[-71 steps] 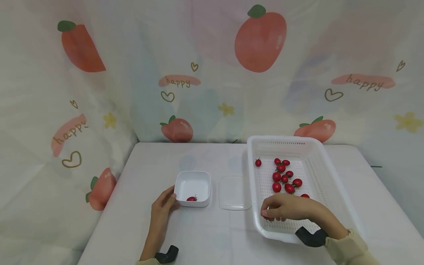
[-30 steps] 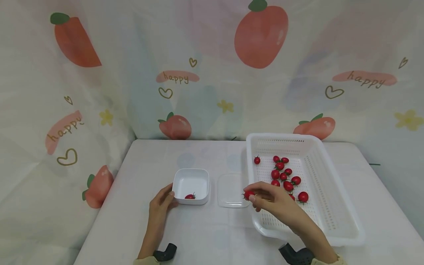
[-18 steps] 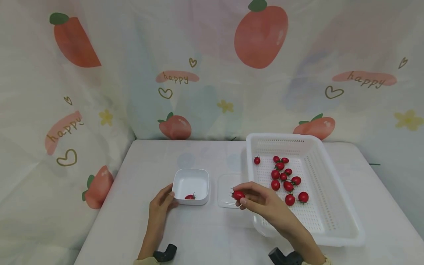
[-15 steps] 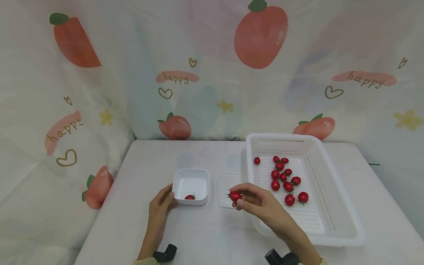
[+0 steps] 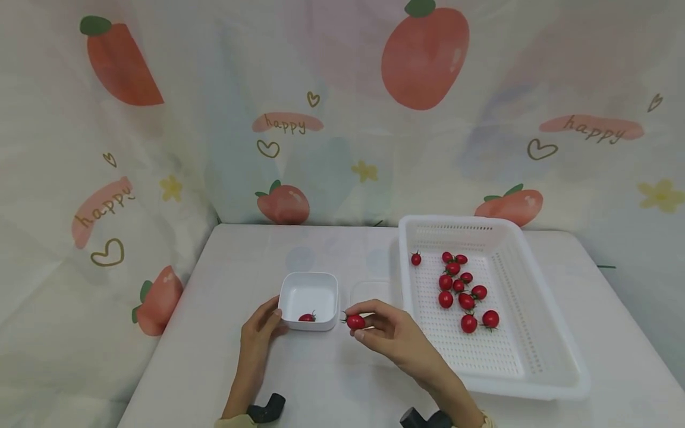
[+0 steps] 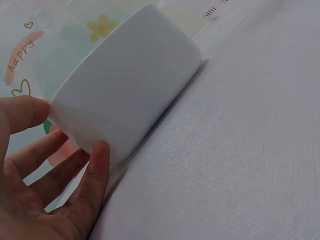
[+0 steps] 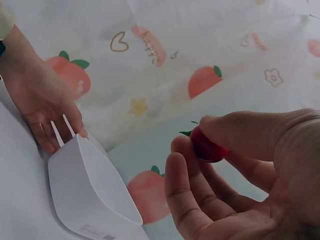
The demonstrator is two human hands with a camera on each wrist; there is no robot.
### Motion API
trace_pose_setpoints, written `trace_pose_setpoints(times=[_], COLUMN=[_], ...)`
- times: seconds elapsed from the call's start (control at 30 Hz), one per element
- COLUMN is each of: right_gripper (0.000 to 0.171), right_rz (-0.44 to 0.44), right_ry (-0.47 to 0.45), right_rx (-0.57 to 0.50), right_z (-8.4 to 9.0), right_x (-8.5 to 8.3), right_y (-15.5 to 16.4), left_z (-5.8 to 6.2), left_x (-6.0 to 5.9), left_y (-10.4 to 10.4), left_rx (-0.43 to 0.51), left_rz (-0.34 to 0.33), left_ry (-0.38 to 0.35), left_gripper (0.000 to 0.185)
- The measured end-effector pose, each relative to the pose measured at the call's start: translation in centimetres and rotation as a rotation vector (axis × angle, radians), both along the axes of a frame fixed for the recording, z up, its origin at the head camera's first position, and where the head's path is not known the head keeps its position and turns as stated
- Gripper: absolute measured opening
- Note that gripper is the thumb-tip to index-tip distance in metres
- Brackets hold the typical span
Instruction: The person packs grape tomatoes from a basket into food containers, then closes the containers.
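**Tomato carried from basket to edge of small box**

Change vs. earlier frames: the right hand (image 5: 387, 334) has left the white basket (image 5: 540, 351), crossed over the clear lid (image 5: 374, 289) and now sits just right of the small white box (image 5: 310, 295). The cherry tomato (image 5: 355, 321) it carries has moved with it, from inside the basket to just beside the box's right wall, above the table (image 5: 241, 261). Left hand (image 5: 260, 329) unchanged at the box's near-left corner. Head camera tilted slightly.

Orientation: the tomato is nearly round, so no clear long axis; in the right wrist view its green calyx (image 7: 189, 131) points up and to the left, toward the box.

Fingers: right thumb and fingertips (image 7: 181, 146) pinch the tomato; remaining fingers loosely curved below it. Left fingers (image 6: 97, 165) are nearly straight, spread a little, touching the box's outer wall; thumb on the adjoining side.

One tomato in the box (image 5: 307, 318); loose tomatoes (image 5: 460, 285) lie in the basket.
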State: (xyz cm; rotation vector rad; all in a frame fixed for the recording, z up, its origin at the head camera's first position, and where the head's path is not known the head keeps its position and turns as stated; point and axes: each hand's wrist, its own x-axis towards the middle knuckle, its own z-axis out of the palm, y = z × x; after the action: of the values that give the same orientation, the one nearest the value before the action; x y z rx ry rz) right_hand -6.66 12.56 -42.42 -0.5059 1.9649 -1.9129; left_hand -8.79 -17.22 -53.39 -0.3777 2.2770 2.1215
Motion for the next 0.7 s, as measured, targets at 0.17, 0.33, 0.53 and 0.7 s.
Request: trace_pose_setpoints(times=[0.17, 0.33, 0.53, 0.7], right_gripper=[0.035, 0.034, 0.035, 0.034], right_rz=[-0.028, -0.051, -0.107, -0.153], right_ry=[0.001, 0.02, 0.057, 0.17], right_rx=[-0.017, -0.047, -0.035, 0.026], right_z=[-0.2, -0.5, -1.1, -1.5], right_x=[-0.5, -1.1, -1.9, -2.6], right_y=[-1.2, -2.4, -3.7, -4.7], left_z=[0.0, 0.0, 0.1, 0.1], left_x=[-0.1, -0.1, -0.2, -0.1], left_y=[0.0, 0.1, 0.2, 0.2], left_rx=[0.001, 0.002, -0.001, -0.017], left_rz=[0.003, 0.01, 0.01, 0.016], left_ry=[-0.003, -0.004, 0.007, 0.003], left_gripper=[0.042, 0.042, 0.042, 0.041])
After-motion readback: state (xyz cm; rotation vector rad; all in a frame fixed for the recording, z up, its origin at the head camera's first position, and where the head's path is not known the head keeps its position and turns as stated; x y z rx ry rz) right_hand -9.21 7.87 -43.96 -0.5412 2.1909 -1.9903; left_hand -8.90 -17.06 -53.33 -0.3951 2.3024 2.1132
